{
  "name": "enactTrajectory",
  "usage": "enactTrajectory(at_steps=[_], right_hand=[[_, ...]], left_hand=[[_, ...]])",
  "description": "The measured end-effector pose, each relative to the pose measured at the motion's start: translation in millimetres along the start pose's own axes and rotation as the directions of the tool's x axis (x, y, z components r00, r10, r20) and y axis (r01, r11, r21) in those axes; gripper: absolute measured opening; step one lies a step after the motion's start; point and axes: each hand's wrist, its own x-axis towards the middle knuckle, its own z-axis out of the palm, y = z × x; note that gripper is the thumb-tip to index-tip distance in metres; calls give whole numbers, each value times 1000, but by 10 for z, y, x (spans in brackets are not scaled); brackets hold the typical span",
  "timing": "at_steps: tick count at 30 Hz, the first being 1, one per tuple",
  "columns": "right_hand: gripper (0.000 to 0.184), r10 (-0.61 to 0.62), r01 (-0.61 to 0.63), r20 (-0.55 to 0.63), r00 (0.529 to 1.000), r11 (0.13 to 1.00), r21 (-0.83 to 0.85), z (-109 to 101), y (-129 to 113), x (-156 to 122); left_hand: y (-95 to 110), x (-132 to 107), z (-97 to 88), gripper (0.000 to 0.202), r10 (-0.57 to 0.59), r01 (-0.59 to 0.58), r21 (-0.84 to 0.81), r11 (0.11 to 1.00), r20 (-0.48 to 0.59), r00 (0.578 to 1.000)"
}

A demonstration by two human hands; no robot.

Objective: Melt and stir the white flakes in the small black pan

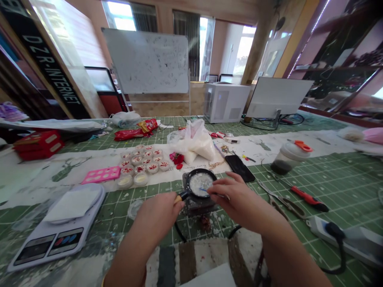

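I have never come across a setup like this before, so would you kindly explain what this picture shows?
Gladly. There is no machine here: these are a person's own bare hands, seen by a single camera worn on the head, looking forward and down.

The left hand grips the handle of a small black pan, which sits on a dark burner. The right hand holds a slim blue tool in the pan's whitish contents; its exact kind is hard to tell.

On the green, grid-lined cover, to the left, are a scale, a pink mould and small filled cups. Beyond the pan stands a plastic bag; to the right lie a black phone, scissors and a red-handled tool.
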Motion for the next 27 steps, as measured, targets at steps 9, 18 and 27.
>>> enactTrajectory(at_steps=[9, 18, 27], right_hand=[[22, -32, 31, 28, 999, 999, 28, -56, -16, -48], [22, -17, 17, -5, 1000, 999, 30, 13, 8, 23], [23, -30, 30, 3, 1000, 999, 26, 22, -32, 28]], left_hand=[[5, -19, 6, 34, 4, -4, 4, 1000, -21, 1000], [-4, -22, 7, 32, 14, -14, 8, 1000, -30, 999], [1, -7, 13, 31, 0, 1, 19, 1000, -18, 1000]])
